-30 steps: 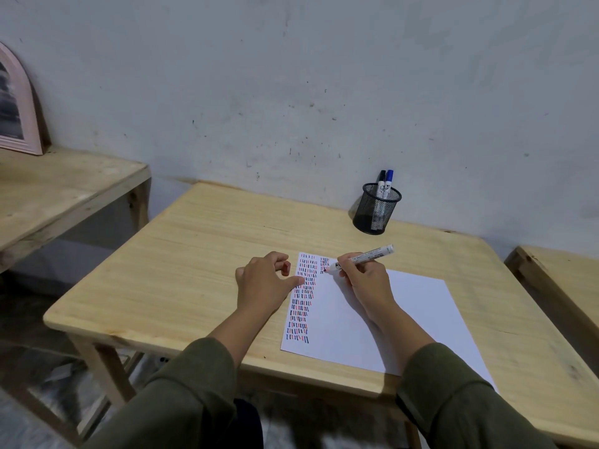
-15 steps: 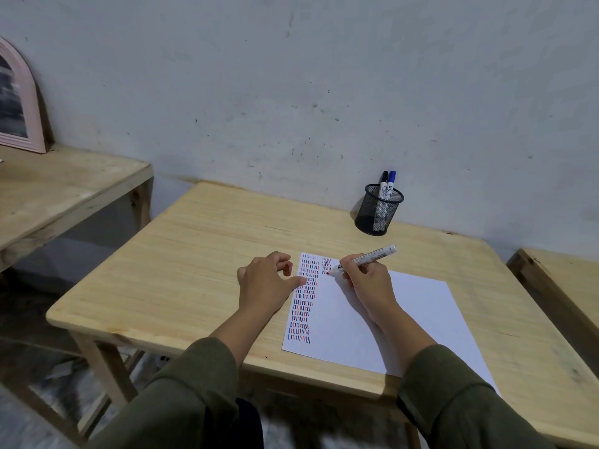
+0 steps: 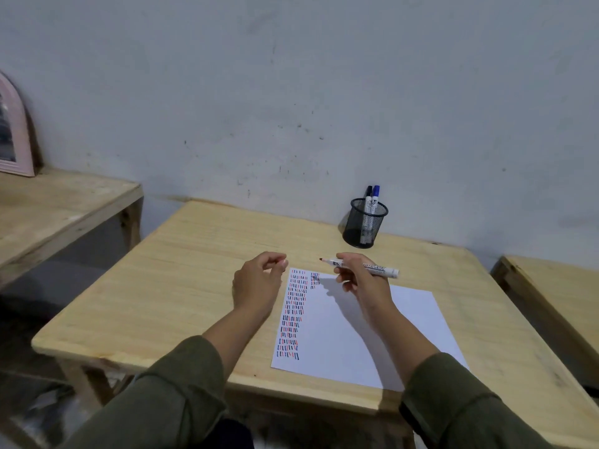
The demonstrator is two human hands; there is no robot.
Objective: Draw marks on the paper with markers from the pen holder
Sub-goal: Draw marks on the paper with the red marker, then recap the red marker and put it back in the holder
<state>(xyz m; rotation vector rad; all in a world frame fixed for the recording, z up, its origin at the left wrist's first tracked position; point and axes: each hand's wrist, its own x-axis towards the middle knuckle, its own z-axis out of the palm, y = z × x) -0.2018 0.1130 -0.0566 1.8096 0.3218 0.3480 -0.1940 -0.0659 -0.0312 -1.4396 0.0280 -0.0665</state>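
Observation:
A white paper (image 3: 343, 338) lies on the wooden table (image 3: 181, 286). A column of short red, blue and black strokes runs down its left edge, and a short second column starts at the top. My right hand (image 3: 363, 281) holds an uncapped red-tipped white marker (image 3: 377, 269) level above the paper's top edge, tip pointing left. My left hand (image 3: 257, 283) hovers just left of the paper with its fingers curled; I cannot see anything inside it. A black mesh pen holder (image 3: 364, 226) stands by the wall with a blue marker (image 3: 375, 193) and a black marker (image 3: 368, 191) in it.
A second wooden table (image 3: 48, 205) stands to the left with a pink arched frame (image 3: 16, 140) leaning on the wall. A wooden bench (image 3: 557, 286) sits to the right. The grey wall runs right behind the pen holder.
My right hand has lifted the marker tip off the paper and turned the marker level. My left hand has risen off the paper's edge.

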